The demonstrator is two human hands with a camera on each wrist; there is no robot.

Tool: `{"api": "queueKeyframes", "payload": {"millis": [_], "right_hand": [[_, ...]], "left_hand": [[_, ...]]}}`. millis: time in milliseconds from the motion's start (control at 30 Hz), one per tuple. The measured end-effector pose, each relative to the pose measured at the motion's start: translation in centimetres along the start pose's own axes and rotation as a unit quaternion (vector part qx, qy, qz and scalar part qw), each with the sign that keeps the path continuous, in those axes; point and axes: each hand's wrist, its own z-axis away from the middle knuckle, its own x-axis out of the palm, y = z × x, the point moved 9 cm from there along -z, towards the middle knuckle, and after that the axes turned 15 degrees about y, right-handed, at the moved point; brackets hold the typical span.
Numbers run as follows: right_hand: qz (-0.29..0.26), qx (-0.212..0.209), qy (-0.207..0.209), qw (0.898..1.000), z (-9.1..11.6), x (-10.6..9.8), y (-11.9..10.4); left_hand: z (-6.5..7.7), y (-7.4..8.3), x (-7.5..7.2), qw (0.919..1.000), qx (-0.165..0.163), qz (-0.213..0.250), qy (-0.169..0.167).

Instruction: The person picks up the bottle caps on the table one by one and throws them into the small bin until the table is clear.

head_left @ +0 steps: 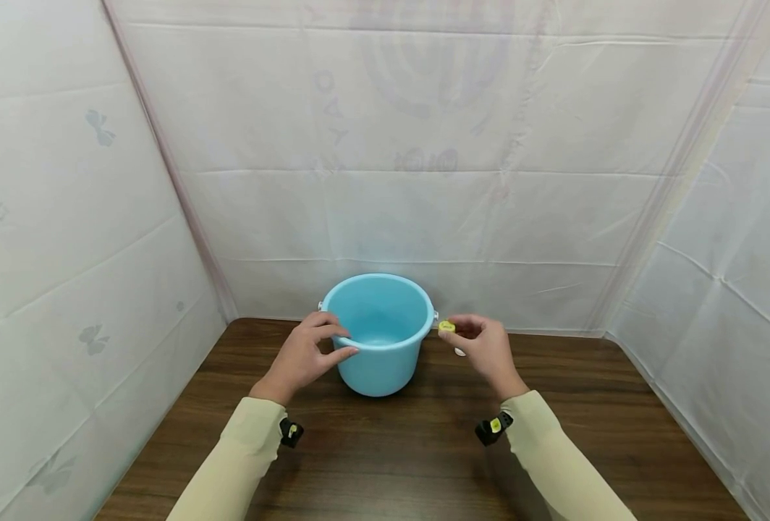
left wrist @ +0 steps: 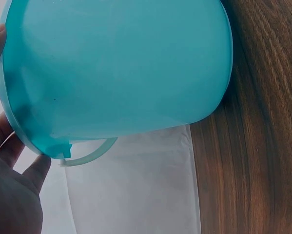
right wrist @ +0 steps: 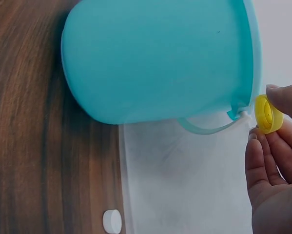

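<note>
A light blue bucket (head_left: 378, 370) stands upright on the wooden table, its mouth facing up. At its near left rim, my left hand (head_left: 302, 359) grips the edge, fingers over the inside and thumb along the outside. Just to the right of the bucket, my right hand (head_left: 487, 352) pinches a yellow bottle cap (right wrist: 268, 114) between thumb and fingers. The cap is held at about rim height, outside the bucket, with its hollow side showing in the right wrist view. Behind the right hand, a small white cap (right wrist: 112, 222) lies on the table, mostly hidden in the head view.
The bucket's pale handle (right wrist: 204, 130) hangs down behind it. White sheeting (head_left: 417, 217) encloses the dark wooden table (head_left: 385, 463) at the back and both sides; the bucket stands close to the back sheet.
</note>
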Motion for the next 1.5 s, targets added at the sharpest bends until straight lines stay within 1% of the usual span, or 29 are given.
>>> {"api": "queueKeyframes", "payload": {"millis": [267, 567, 1100, 1500], "right_hand": [[-0.009, -0.025, 0.001, 1.000, -0.5, 0.3, -1.7], [-0.022, -0.053, 0.004, 0.998, -1.2, 1.5, -3.1], [-0.025, -0.058, -0.001, 0.998, -1.6, 3.4, -4.1], [-0.027, -0.062, -0.007, 0.998, -2.0, 4.2, -4.7]], "left_hand": [[0.0, 0.0, 0.0, 1.0000, 0.000, -0.004, -0.001], [0.0, -0.1, 0.0, 1.0000, -0.002, -0.003, 0.003], [0.0, 0.0, 0.0, 1.0000, 0.002, -0.003, 0.006], [0.0, 0.0, 0.0, 1.0000, 0.006, -0.002, 0.007]]}}
